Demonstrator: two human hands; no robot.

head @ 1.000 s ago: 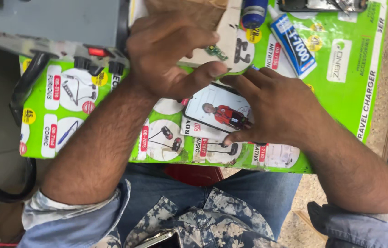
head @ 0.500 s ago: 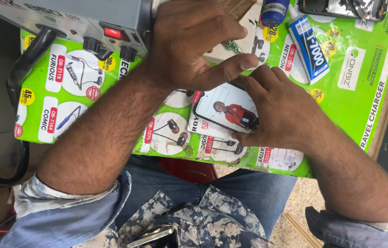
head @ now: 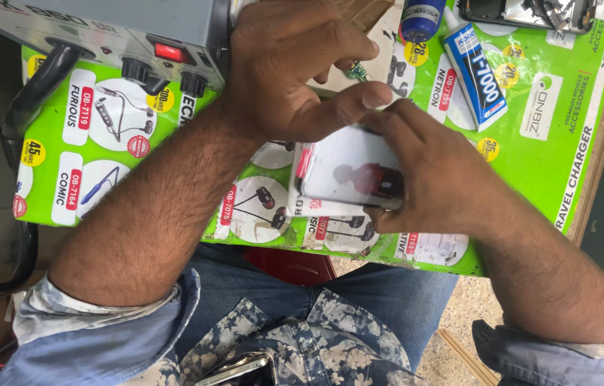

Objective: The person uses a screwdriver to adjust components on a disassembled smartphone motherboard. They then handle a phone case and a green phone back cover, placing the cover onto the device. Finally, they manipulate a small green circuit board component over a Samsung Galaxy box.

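left hand (head: 295,68): curled over the top edge of the phone (head: 348,175), thumb pressing down on its upper rim.
right hand (head: 434,179): fingers wrapped round the phone's right side and lower edge, pinching it.
phone: between both hands, just above the green poster mat (head: 545,107), glossy face up.
change: since a moment ago the phone is lifted and tilted, its face now catching glare; both hands have closed tighter round it, so the pressing looks further on.
surface: counter under the mat, wooden edge beyond the right hand.
nearby: grey power unit (head: 123,36) beside the left hand; glue tube (head: 475,71) past the fingers.
room: speckled floor (head: 459,314) below.
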